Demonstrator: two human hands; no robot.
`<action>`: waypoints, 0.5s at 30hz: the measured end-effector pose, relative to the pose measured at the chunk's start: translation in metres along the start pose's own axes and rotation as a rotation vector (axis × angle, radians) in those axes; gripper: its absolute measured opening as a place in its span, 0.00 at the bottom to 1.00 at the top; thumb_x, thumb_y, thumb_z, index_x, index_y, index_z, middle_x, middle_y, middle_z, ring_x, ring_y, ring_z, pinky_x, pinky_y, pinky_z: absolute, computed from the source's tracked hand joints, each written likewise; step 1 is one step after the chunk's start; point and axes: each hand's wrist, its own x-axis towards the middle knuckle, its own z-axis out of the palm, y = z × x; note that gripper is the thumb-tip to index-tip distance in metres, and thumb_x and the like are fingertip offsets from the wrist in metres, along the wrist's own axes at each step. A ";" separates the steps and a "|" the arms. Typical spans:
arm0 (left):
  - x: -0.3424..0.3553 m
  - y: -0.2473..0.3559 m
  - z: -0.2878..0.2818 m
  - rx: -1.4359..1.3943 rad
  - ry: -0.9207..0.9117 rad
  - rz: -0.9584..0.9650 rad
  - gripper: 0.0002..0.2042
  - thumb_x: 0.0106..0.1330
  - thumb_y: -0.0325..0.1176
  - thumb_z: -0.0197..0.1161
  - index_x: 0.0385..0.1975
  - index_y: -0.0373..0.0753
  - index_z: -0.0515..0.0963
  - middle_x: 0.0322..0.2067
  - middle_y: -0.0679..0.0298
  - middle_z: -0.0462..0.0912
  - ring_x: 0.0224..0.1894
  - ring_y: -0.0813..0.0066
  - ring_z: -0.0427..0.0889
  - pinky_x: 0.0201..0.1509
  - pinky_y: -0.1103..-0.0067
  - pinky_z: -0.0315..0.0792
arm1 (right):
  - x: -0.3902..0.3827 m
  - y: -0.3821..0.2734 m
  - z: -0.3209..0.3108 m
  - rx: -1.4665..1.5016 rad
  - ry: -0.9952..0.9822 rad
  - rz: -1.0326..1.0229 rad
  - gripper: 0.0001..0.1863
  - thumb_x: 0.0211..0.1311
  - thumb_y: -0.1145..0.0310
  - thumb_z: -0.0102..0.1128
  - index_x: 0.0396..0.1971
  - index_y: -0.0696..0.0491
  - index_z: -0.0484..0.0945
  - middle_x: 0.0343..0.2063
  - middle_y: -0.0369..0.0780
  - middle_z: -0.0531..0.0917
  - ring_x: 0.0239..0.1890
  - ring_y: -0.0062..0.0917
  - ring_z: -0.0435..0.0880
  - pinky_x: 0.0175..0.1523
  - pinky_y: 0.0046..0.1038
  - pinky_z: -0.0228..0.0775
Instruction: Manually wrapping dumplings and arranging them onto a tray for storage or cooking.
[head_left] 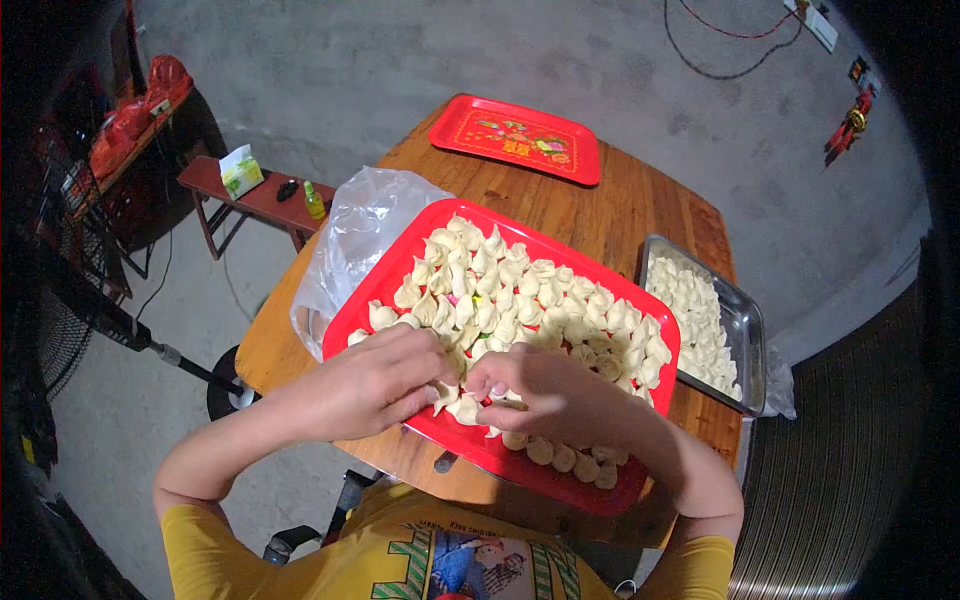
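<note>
A large red tray (470, 432) in front of me carries many pale, pinched dumplings (487, 290), set close together in uneven rows. My left hand (400, 372) is over the tray's near left part. Its fingers are curled together beside a dumpling (447, 398), and what they hold is hidden. Close by on the right, my right hand (530, 385) is closed too, thumb and fingers bent toward each other around something small and whitish that I cannot make out. Under my right forearm, flat round dough pieces (563, 458) line the tray's near edge.
Beyond lies a smaller red patterned tray (515, 140) on the wooden table (640, 210). At right a metal tray (750, 345) holds more dumplings. A clear plastic bag (350, 240) touches the red tray's left side. A bench (270, 200) and standing fan (75, 270) are at left.
</note>
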 end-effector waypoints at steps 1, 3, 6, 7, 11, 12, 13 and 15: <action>0.001 0.003 0.001 0.030 0.021 0.030 0.11 0.60 0.29 0.63 0.41 0.37 0.73 0.39 0.58 0.73 0.45 0.58 0.74 0.49 0.67 0.69 | -0.002 0.000 0.001 -0.033 0.010 -0.012 0.13 0.59 0.64 0.60 0.33 0.59 0.73 0.26 0.45 0.80 0.32 0.34 0.81 0.37 0.33 0.70; 0.005 0.008 0.007 0.076 0.031 0.086 0.12 0.59 0.30 0.64 0.41 0.38 0.73 0.39 0.58 0.72 0.45 0.59 0.74 0.49 0.67 0.69 | -0.003 -0.002 0.000 0.010 0.012 0.044 0.11 0.60 0.65 0.58 0.34 0.58 0.73 0.27 0.44 0.80 0.31 0.32 0.80 0.38 0.32 0.70; 0.014 0.014 0.017 0.136 -0.007 0.158 0.14 0.57 0.34 0.65 0.42 0.39 0.74 0.39 0.60 0.71 0.45 0.61 0.72 0.50 0.67 0.68 | -0.010 0.006 -0.001 0.116 0.046 0.121 0.08 0.63 0.69 0.55 0.36 0.57 0.72 0.28 0.41 0.80 0.31 0.27 0.79 0.38 0.30 0.70; 0.018 0.013 0.021 0.162 -0.036 0.162 0.14 0.57 0.35 0.64 0.42 0.40 0.74 0.39 0.61 0.71 0.45 0.62 0.72 0.49 0.68 0.67 | -0.014 0.010 -0.002 0.178 0.073 0.137 0.06 0.64 0.71 0.53 0.37 0.56 0.72 0.28 0.39 0.79 0.31 0.23 0.77 0.38 0.28 0.69; 0.030 0.015 0.029 0.237 -0.059 0.123 0.14 0.56 0.36 0.65 0.41 0.40 0.75 0.37 0.62 0.71 0.45 0.63 0.72 0.48 0.69 0.67 | -0.033 0.016 -0.021 0.170 0.157 0.126 0.04 0.68 0.71 0.52 0.39 0.53 0.73 0.28 0.32 0.77 0.32 0.15 0.73 0.39 0.22 0.67; 0.033 0.015 0.033 0.254 -0.056 0.099 0.12 0.56 0.35 0.64 0.39 0.40 0.75 0.36 0.62 0.71 0.44 0.63 0.72 0.49 0.70 0.67 | -0.040 0.018 -0.027 0.170 0.162 0.132 0.04 0.68 0.71 0.52 0.39 0.53 0.73 0.28 0.32 0.77 0.32 0.15 0.73 0.39 0.22 0.67; 0.037 0.017 0.036 0.251 -0.061 0.106 0.12 0.56 0.35 0.64 0.39 0.40 0.75 0.36 0.62 0.71 0.44 0.63 0.72 0.49 0.70 0.67 | -0.047 0.022 -0.032 0.153 0.171 0.162 0.04 0.68 0.70 0.53 0.38 0.53 0.74 0.28 0.32 0.77 0.32 0.15 0.73 0.39 0.22 0.67; 0.045 0.021 0.040 0.278 -0.038 0.052 0.12 0.55 0.34 0.66 0.38 0.41 0.75 0.36 0.61 0.71 0.43 0.63 0.71 0.49 0.70 0.67 | -0.060 0.021 -0.043 0.130 0.175 0.317 0.05 0.67 0.69 0.55 0.38 0.54 0.75 0.30 0.33 0.79 0.34 0.16 0.75 0.41 0.22 0.69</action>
